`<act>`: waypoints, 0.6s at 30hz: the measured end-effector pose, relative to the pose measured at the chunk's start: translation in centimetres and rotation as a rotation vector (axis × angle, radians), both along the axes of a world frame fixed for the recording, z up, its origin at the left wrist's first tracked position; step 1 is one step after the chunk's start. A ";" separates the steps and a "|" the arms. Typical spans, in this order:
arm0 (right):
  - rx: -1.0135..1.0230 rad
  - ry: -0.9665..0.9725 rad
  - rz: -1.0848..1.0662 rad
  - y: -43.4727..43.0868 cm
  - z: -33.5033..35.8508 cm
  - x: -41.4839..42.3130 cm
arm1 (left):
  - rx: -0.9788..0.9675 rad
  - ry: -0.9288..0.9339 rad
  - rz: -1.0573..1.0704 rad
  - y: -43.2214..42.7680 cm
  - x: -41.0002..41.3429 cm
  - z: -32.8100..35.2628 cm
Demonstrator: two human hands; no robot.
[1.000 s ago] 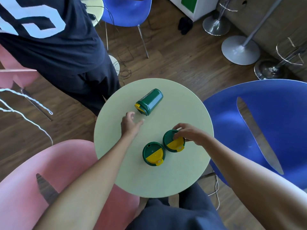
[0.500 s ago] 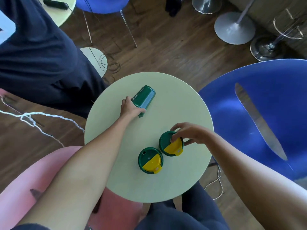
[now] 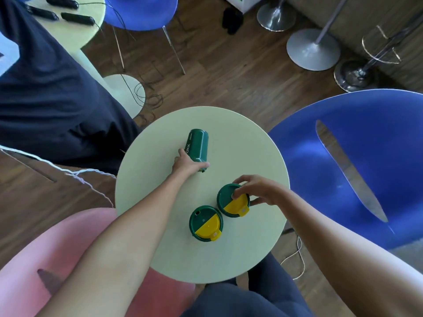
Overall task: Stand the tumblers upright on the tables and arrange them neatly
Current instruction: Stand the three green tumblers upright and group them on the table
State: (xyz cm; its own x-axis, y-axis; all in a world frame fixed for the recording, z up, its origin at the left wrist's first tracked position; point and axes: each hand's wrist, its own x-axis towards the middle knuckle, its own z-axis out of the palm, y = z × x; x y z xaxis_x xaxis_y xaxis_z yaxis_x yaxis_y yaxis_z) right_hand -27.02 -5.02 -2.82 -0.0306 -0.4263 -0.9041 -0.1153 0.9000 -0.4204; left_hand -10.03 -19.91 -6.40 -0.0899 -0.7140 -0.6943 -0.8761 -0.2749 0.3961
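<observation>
Looking down from the head camera: one round pale-green desk (image 3: 240,145) carries three green tumblers. Two stand upright, lids on, each lid half green, half yellow. Contents of all three cannot be told, since the lids hide the insides.

Tumbler count: 3 total, 2 upright, 1 on its side.

The lying tumbler (image 3: 198,146) rests on the far half of the desk, base pointing away, lid end toward the wearer. The left hand (image 3: 186,164) wraps that lid end, fingers (image 3: 180,154) curled on the near side of the body and thumb across the lid rim; the grip is closed on it.

The near upright tumbler (image 3: 205,223) stands free, nothing touching it, just beside the second upright tumbler (image 3: 232,201), which stands slightly farther and to the right. The right hand (image 3: 258,191) holds the lid of this second one, fingertips on the top and rim, fingers narrowly spread around it.

Around the desk: a pink chair (image 3: 45,259) at near left, a blue chair (image 3: 357,168) at right, another person in dark clothes (image 3: 50,92) at far left. Wooden floor below.
</observation>
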 end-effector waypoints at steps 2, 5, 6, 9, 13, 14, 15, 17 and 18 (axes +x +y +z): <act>-0.004 0.005 -0.004 0.1 -0.1 -0.1 | -0.016 -0.003 0.055 0.7 -0.2 -0.1; -0.004 0.013 -0.004 0.1 0.0 -0.1 | -0.014 0.007 0.058 1.0 0.0 0.4; -0.005 0.014 -0.001 0.1 0.0 -0.2 | -0.006 0.005 0.050 1.1 0.3 0.8; -0.011 0.017 0.008 0.2 0.1 -0.2 | 0.034 -0.041 -0.008 1.1 1.0 2.6; -0.026 0.011 0.006 0.4 0.4 0.0 | 0.137 -0.140 -0.137 0.6 1.6 5.5; -0.029 0.011 0.005 0.4 0.5 0.0 | 0.191 -0.168 -0.163 0.5 1.7 6.1; -0.033 0.011 0.003 0.5 0.5 0.1 | 0.252 -0.195 -0.183 0.5 1.8 6.6; -0.040 0.014 -0.002 0.7 0.6 0.1 | 0.341 -0.232 -0.201 0.5 2.0 6.7; -0.044 0.015 -0.005 0.8 0.6 0.1 | 0.356 -0.235 -0.193 0.6 2.1 6.6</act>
